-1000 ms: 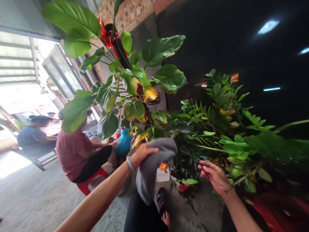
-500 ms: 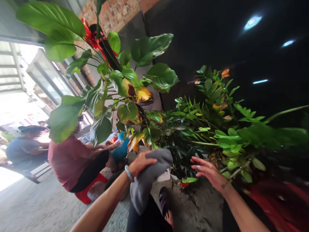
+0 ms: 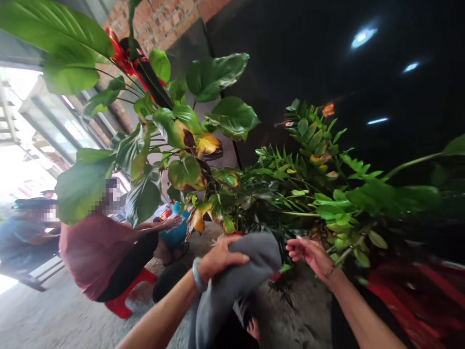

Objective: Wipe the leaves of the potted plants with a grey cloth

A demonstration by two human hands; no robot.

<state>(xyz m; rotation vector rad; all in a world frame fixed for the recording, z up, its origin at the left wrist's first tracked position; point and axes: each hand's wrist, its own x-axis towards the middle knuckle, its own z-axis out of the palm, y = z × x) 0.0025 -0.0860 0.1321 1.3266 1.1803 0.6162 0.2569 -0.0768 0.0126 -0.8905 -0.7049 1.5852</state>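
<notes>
My left hand (image 3: 217, 257) grips a grey cloth (image 3: 240, 276) that hangs down over my lap; a pale blue bangle sits on that wrist. My right hand (image 3: 308, 254) is held out with fingers spread, holding nothing, just below the low fronds of a bushy small-leaved plant (image 3: 319, 194). A tall plant with big broad leaves (image 3: 189, 131), some yellowed and brown at the edges, rises just beyond the cloth. A red bow (image 3: 119, 51) is tied near its top.
A person in a maroon shirt (image 3: 94, 247) sits on a red stool (image 3: 123, 303) at left, an arm stretched toward a blue pot (image 3: 174, 232). Another person (image 3: 25, 232) sits farther left. Brick wall and dark panel behind; concrete floor (image 3: 54, 320).
My view has swung right and down, so everything drifts left. My left hand with the cloth has moved slightly right and lower. My right hand stays spread near the fronds.
</notes>
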